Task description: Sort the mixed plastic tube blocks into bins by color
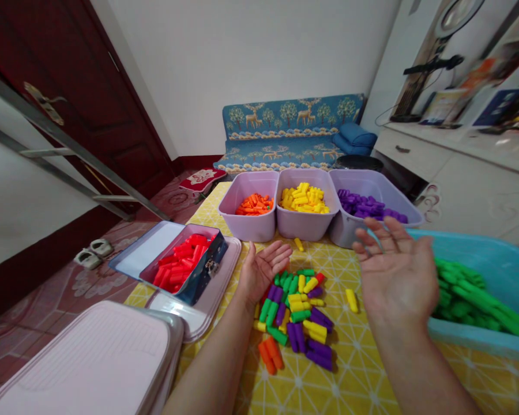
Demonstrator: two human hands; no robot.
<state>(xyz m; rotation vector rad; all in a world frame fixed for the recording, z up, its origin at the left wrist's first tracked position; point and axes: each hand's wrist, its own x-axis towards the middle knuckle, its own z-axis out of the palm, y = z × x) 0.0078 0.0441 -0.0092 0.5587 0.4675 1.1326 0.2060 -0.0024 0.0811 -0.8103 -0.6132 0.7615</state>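
Both palms are turned up over the table, fingers apart and nothing in them. My left hand (263, 268) hovers at the left edge of a loose pile of small plastic pieces (300, 308) in green, yellow, purple, orange and red. My right hand (400, 276) is held up beside the turquoise tub (480, 245), which holds green pieces (462, 288). A lone yellow piece (352, 301) lies between the pile and my right hand. Two orange pieces (270, 354) sit side by side at the pile's near edge.
Behind the pile stand lilac bins with orange pieces (254, 204), yellow pieces (303, 199) and purple pieces (365, 204). At left, an open tin box (207, 271) of red pieces rests on a lid (231, 265). Stacked pale lids (82, 357) lie nearer me. A patterned sofa (281, 150) stands beyond.
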